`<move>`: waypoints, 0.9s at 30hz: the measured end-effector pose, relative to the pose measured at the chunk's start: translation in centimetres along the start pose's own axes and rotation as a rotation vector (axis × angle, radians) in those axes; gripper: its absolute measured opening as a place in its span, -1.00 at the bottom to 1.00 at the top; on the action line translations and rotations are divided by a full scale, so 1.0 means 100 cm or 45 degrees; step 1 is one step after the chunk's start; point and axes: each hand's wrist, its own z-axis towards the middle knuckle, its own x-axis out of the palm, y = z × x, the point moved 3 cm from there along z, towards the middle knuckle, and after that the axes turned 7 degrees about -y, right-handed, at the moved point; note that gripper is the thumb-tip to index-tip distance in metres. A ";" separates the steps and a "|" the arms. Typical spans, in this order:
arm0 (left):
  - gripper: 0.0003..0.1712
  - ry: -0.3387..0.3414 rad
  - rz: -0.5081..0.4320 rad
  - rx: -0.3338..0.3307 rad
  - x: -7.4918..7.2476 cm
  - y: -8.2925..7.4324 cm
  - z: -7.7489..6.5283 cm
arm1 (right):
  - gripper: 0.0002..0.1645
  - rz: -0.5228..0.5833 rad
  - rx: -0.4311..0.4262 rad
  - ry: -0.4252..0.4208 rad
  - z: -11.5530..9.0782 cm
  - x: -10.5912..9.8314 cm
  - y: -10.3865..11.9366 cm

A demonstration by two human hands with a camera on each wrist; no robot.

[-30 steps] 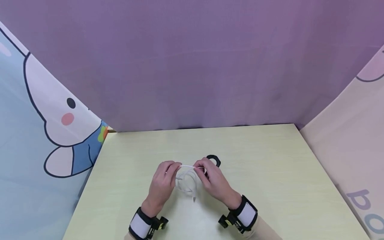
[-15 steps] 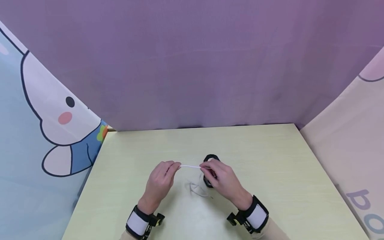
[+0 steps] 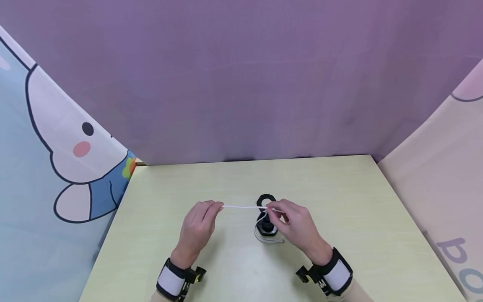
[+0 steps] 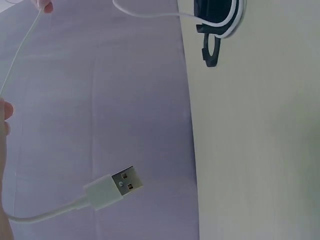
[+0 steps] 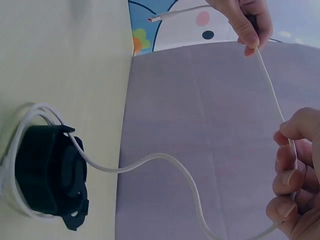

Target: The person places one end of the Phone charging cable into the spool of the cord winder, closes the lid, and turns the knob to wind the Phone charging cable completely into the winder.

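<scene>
A white USB charging cable (image 3: 243, 206) runs taut between my two hands above the table. My left hand (image 3: 198, 226) pinches it, and the metal-tipped USB plug (image 4: 114, 187) hangs out past that hand in the left wrist view. Between thumb and fingers, my right hand (image 3: 298, 224) holds a farther stretch of the cable. From there the cable sags down to loose loops around a black angular object (image 5: 50, 170) on the table. This object has a raised round middle and a ring-shaped part (image 3: 266, 198) at its far side.
The pale table (image 3: 188, 184) meets a purple cloth backdrop (image 3: 241, 84) along its far edge. Printed cloth panels stand at the left and the right. Each wrist wears a strap with a small camera.
My right hand has slid rightward, lengthening the taut stretch of cable, while my left hand moved slightly left. The loose coil has shifted right, now around the black object.
</scene>
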 end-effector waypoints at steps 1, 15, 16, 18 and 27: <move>-0.69 0.000 -0.003 -0.005 -0.001 0.000 0.001 | -0.89 0.000 -0.004 -0.009 0.001 -0.003 0.000; -0.70 -0.054 0.048 -0.098 -0.015 0.019 0.001 | -0.67 -0.140 -0.034 -0.084 0.000 -0.039 -0.013; -0.69 -0.060 0.056 -0.113 -0.017 0.021 0.001 | -0.65 -0.149 -0.030 -0.094 -0.001 -0.042 -0.014; -0.69 -0.067 0.069 -0.133 -0.020 0.024 0.000 | -0.59 -0.162 -0.019 -0.105 -0.002 -0.048 -0.017; -0.68 -0.051 0.087 -0.179 -0.024 0.030 -0.002 | -0.53 -0.135 0.040 -0.084 -0.005 -0.064 -0.022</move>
